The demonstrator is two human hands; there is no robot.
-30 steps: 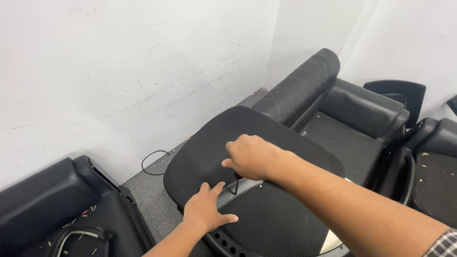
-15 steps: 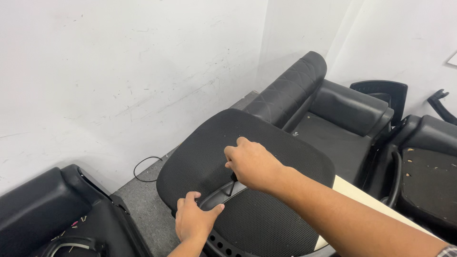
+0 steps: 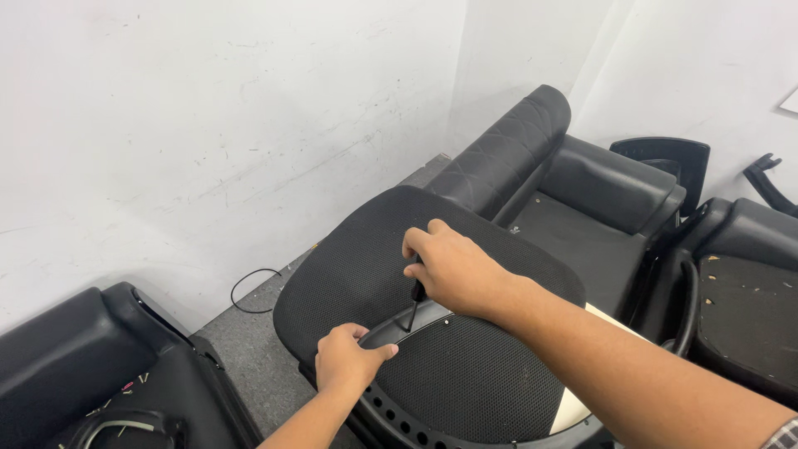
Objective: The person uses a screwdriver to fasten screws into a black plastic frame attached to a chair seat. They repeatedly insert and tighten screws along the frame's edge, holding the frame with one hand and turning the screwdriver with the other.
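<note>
The mesh chair seat (image 3: 374,258) lies in front of me, against the chair back (image 3: 465,382). My right hand (image 3: 453,270) closes around a dark tool (image 3: 413,305), tip at the seam. My left hand (image 3: 342,359) pinches the near rim, steadying it. Black sofa (image 3: 582,191) far right.

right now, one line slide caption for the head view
Right hand presses a dark tool into a black mesh chair seat; left hand grips its edge.

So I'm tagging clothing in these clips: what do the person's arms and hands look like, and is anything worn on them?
Both hands are bare: no gloves, rings or watch show on the left hand or the right hand. Both forearms are uncovered too. The only clothing in view is a sliver of checked sleeve at the lower right corner, on the right arm.
</note>
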